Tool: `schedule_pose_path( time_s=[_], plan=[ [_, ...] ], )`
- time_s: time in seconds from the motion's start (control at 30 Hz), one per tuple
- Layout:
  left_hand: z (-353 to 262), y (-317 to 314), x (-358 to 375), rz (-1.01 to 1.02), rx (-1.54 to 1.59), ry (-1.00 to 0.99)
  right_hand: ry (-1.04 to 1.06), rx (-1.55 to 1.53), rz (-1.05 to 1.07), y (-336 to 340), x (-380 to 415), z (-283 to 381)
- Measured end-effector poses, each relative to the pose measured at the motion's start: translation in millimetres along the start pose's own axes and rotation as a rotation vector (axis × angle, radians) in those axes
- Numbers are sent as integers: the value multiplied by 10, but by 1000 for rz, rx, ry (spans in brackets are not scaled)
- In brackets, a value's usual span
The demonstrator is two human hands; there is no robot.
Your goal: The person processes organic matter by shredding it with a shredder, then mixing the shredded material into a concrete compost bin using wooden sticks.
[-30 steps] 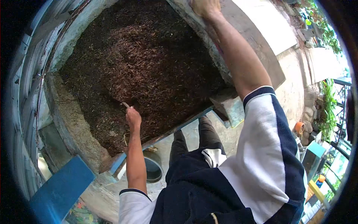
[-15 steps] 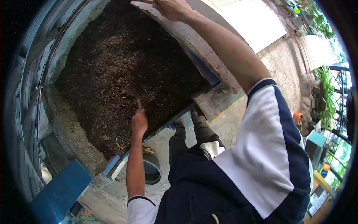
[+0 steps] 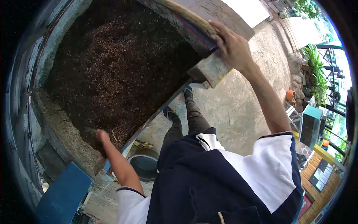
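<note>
Dark brown soil (image 3: 126, 82), with a redder, chip-strewn patch in its middle, fills a walled bed in the head view. The left hand (image 3: 101, 135) is low over the soil near the bed's rough concrete wall (image 3: 71, 136). It is small and blurred, its fingers seemingly curled; whether they are clamped on anything I cannot tell, though a faint, dim shape lies just beside them. Pale straw (image 3: 116, 135) lies on the soil to the right of that hand.

At the upper right, the right hand (image 3: 233, 46) is clamped on the near end of a long tan strip (image 3: 186, 14), fingers over its top. The strip slants along the bed's far right edge, beside a brown slab (image 3: 227, 18). Below the right hand, a pale block (image 3: 214, 69) sits at the bed's corner.

A grey bucket (image 3: 144, 156) stands on the floor (image 3: 231, 108) just outside the bed's blue front edge (image 3: 160, 108), with dry scraps (image 3: 143, 144) beside its rim. The person's shoes (image 3: 170, 113) are near that edge. A blue board (image 3: 65, 192) lies tilted at lower left. Off to the right are an orange pot (image 3: 291, 96), green plants (image 3: 316, 71) and a teal-topped box (image 3: 312, 121).
</note>
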State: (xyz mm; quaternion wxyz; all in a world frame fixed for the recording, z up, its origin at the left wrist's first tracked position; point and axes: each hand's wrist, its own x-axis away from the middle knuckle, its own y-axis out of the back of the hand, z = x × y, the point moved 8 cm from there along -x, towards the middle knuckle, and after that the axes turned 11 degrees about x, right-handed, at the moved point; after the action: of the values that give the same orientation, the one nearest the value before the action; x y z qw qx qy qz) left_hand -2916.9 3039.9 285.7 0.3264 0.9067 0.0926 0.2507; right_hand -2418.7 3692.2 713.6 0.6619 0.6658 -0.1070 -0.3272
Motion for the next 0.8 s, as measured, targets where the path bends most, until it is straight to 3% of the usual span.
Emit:
schedule_pose_path(
  time_s=[0.07,0.13,0.2,0.27,0.33,0.4,0.57,0.6,0.67,0.73,0.8],
  plan=[
    [-500,-719,525,123,185,59,-169,-48,-33,-80,194,-301],
    [-584,-1438,315,107,140,-48,-217,-10,-59,-33,437,-368],
    [-981,-1779,960,202,-65,-306,-420,14,51,33,758,-429],
    [-1053,-2208,1396,387,-71,-421,-434,-26,-11,109,957,-379],
    [-1362,-2434,2263,445,-117,-756,-499,4,-22,111,1173,-419],
    [-1380,-2708,2746,492,-129,-649,-564,-45,13,-14,1344,-422],
    [-1527,-2534,3739,662,-282,-588,-491,-193,42,-287,1607,50],
    [-1510,-2496,3799,649,-276,-588,-480,-258,32,-319,1648,174],
    [-1355,-2487,3894,722,-395,-564,-498,-348,237,-506,1716,423],
    [-1272,-2314,3975,749,-428,-550,-339,-381,163,-614,1614,794],
    [-1149,-2191,4028,773,-496,-670,-296,-509,154,-872,1454,1073]
  ],
)
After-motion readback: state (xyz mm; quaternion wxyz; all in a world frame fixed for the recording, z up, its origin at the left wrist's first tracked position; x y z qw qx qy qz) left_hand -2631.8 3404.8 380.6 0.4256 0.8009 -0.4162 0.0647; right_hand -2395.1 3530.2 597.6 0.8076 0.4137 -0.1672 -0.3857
